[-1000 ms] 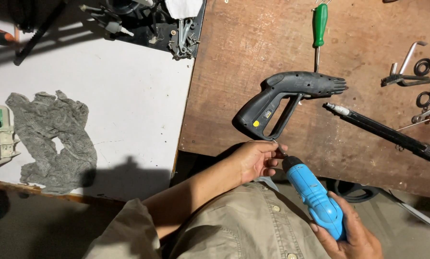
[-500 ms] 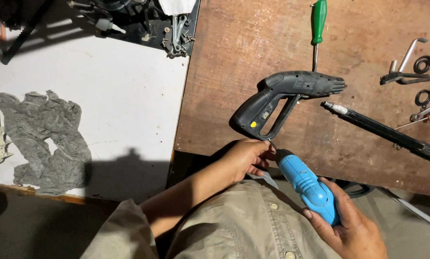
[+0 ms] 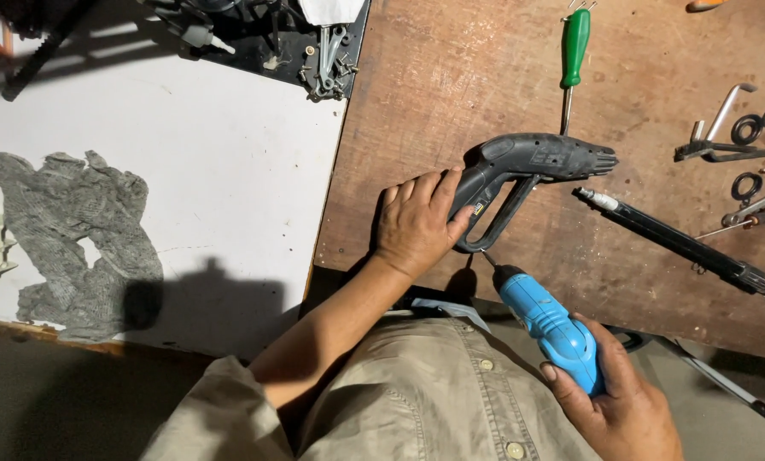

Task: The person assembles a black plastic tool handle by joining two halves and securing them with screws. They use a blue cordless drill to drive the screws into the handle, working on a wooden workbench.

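Brown, scuffed wood covers the right part of the desk (image 3: 485, 68), and a white board (image 3: 186, 171) covers its left part; I look straight down on both.

Nearest me, at about 5 o'clock, my right hand (image 3: 617, 397) is closed around the grip of a blue electric screwdriver (image 3: 549, 329). Its thin bit points up toward 11 o'clock, and the tip sits at the underside of the handle of a dark grey spray gun (image 3: 528, 166); I cannot tell whether the tip touches it.

Just past centre, my left hand (image 3: 417, 222) lies palm down on the wood, fingers curled around the butt of the spray gun's handle, holding it flat on the desk. The gun's nozzle end points toward 3 o'clock.

At 3 o'clock from the gun, just beside its nozzle, a long black lance (image 3: 681, 243) lies slanting down toward 4 o'clock. Beyond the gun, at 1 o'clock, a green-handled screwdriver (image 3: 574, 51) lies with its shaft pointing back at the gun. Far right, at 2 o'clock, sit a bent metal bracket (image 3: 724, 128) and some black rubber rings (image 3: 748, 130).

On the white board at 9 o'clock lies a grey knitted glove (image 3: 75, 239). At the far edge, at 12 o'clock, a black tray (image 3: 263, 34) holds tangled metal parts.
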